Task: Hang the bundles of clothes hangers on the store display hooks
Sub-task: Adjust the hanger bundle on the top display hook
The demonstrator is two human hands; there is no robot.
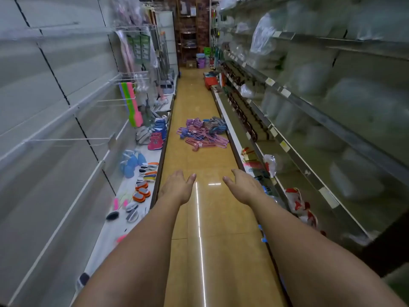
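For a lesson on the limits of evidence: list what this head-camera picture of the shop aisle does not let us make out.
- Bundles in the hanger pile: count unclear, overlapping and small.
- Shelf price tags: text unreadable, blurred.
- Bagged goods on the right: contents lost to blur.
- Left hand and right hand: palms face away.

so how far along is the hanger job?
Done: nothing visibly hung; the white hooks near the person on the left wall are bare. In hand: nothing; the left hand and right hand are open and empty, stretched out over the floor. Left: the whole pile of hanger bundles lies on the floor ahead, by the right shelving.
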